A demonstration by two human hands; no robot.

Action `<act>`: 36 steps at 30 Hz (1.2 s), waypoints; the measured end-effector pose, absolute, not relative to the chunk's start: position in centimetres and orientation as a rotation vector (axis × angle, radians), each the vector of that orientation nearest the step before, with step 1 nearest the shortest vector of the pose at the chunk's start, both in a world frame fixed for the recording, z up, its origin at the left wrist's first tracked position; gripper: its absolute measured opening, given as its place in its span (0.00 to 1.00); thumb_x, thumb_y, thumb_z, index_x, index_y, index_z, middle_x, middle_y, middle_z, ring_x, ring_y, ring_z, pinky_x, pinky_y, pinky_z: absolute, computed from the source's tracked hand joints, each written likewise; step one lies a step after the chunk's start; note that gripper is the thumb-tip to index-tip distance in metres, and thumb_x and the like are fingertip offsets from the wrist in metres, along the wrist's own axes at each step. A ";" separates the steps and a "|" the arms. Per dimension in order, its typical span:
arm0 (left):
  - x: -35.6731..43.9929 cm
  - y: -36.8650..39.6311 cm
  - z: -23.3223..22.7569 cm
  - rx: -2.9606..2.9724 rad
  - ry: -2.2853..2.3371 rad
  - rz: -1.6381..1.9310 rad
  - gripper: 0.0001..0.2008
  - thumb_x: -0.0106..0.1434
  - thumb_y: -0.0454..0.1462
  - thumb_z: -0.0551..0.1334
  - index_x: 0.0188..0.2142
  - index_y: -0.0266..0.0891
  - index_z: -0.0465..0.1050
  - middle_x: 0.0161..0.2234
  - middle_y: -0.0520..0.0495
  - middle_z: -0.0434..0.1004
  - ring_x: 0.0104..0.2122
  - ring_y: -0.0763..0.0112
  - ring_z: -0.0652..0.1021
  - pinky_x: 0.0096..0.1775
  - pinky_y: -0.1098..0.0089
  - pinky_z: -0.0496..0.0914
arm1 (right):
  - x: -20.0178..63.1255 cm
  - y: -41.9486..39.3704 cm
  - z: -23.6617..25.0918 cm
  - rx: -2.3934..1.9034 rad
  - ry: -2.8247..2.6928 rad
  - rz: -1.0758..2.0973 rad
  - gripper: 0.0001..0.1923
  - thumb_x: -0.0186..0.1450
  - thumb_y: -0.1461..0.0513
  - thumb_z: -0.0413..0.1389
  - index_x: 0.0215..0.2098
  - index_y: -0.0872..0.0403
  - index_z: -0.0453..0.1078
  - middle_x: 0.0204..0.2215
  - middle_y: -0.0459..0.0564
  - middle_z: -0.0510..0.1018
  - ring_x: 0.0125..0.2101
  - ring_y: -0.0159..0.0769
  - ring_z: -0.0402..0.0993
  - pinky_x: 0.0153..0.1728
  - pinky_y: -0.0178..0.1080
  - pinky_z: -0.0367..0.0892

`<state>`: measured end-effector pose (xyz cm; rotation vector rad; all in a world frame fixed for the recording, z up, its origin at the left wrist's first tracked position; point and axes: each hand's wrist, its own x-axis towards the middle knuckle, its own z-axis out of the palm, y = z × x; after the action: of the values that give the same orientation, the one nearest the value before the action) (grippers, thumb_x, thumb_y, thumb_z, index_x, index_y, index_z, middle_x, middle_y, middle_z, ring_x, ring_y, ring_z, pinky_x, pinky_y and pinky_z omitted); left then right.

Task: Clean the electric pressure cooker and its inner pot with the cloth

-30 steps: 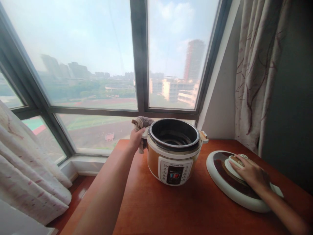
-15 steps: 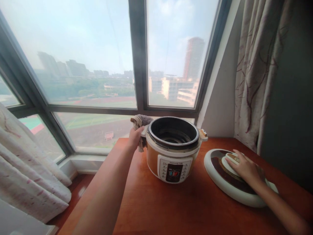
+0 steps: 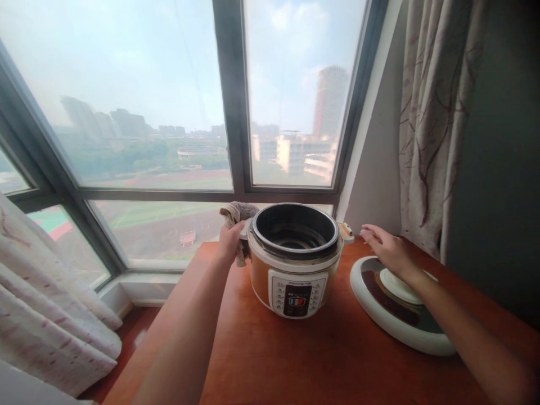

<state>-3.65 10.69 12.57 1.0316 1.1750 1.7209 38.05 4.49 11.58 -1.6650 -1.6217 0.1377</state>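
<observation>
A brown and white electric pressure cooker (image 3: 260, 269) stands on the table with its top uncovered, showing a dark inner pot (image 3: 295, 228). At its left handle is my left hand (image 3: 230, 239), closed around a grey-brown cloth (image 3: 236, 215); whether the fingers also grip the handle is hidden. My right hand (image 3: 386, 247) hangs in the air above the lid's far edge, a short gap from the cooker's right handle (image 3: 346, 233). Its fingers are stretched toward that handle and hold nothing. Under my right forearm the round white and brown lid (image 3: 366, 292) lies on the table.
The reddish wooden table (image 3: 270, 360) reaches back to a large window (image 3: 160, 195) overlooking a sports field. Patterned curtains hang at the left (image 3: 46, 315) and right (image 3: 426, 140). Beyond the table's left edge, some floor shows.
My right hand has let go of the lid's knob and risen toward the cooker's right handle. My left hand stays at the left handle with the cloth. The view has shifted slightly.
</observation>
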 end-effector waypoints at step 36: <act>-2.6 11.4 12.1 0.854 1.239 1.832 0.17 0.44 0.41 0.66 0.34 0.34 0.77 0.27 0.46 0.78 0.30 0.61 0.79 0.32 0.65 0.72 | 30.6 10.2 11.6 -1.225 -1.479 0.222 0.24 0.67 0.49 0.46 0.47 0.53 0.75 0.44 0.55 0.83 0.46 0.48 0.77 0.50 0.47 0.69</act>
<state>-2.61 11.36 12.13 0.8536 1.2386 1.8321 30.56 10.20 11.61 -1.2254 -1.4788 0.2216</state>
